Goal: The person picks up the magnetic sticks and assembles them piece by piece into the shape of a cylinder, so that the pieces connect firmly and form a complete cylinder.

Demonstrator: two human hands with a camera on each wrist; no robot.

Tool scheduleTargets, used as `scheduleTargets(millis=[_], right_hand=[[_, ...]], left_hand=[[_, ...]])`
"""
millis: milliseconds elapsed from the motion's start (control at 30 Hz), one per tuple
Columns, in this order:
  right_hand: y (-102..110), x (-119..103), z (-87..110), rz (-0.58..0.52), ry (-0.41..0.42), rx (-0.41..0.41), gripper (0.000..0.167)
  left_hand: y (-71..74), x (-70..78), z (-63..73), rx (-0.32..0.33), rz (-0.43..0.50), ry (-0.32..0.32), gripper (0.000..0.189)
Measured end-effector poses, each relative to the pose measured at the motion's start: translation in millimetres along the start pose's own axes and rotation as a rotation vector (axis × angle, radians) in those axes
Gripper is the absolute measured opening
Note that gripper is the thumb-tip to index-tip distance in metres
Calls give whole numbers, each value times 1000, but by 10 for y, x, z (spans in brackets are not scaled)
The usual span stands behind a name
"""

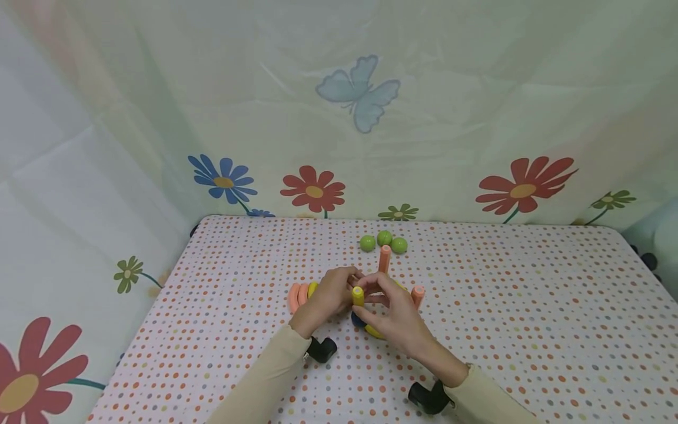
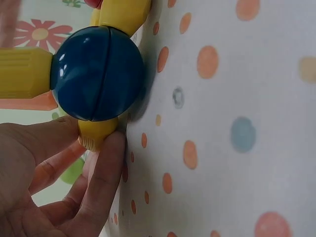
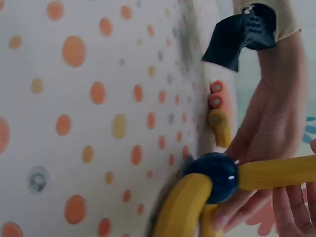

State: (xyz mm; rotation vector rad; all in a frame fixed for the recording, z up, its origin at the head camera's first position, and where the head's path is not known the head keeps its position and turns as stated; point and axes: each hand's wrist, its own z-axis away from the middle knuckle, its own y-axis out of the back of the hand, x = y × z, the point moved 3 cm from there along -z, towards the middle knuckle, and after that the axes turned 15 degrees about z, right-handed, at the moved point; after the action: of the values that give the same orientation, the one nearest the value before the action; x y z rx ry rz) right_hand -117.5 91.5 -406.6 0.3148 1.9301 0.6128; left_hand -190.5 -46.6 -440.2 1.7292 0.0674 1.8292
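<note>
A dark blue ball joins several yellow magnetic-looking rods near the tabletop. One yellow rod stands upright from it, and my right hand holds this rod between thumb and fingers. On the opposite side, my left hand pinches a short-looking yellow rod at the ball, thumb on one side and a finger on the other. A curved yellow rod runs along the table from the ball. Behind my hands rise two upright salmon rods, one farther back and one at the right.
Three green balls lie together toward the back. Left of my left hand are curved salmon pieces beside a yellow one. A dotted cloth covers the table; a flowered curtain hangs behind.
</note>
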Motion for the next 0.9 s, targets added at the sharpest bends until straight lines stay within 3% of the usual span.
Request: scheduleTargets(millis=[200, 367, 467, 600, 700, 900], right_hand=[[168, -370, 37, 162, 111, -7, 60], [520, -663, -47, 263, 217, 54, 52], [794, -642, -208, 258, 221, 149, 38], [1062, -395, -465, 276, 164, 214, 26], [1102, -89, -634, 370, 138, 94, 26], [951, 573, -765, 537, 91, -342, 37]], left_hand=[[28, -31, 3, 7, 1, -29, 10], [31, -27, 3, -9, 53, -78, 17], [19, -25, -3, -21, 82, -52, 22], [10, -22, -6, -22, 100, -17, 25], [10, -26, -4, -14, 105, -3, 25], [-7, -22, -5, -6, 96, 9, 25]])
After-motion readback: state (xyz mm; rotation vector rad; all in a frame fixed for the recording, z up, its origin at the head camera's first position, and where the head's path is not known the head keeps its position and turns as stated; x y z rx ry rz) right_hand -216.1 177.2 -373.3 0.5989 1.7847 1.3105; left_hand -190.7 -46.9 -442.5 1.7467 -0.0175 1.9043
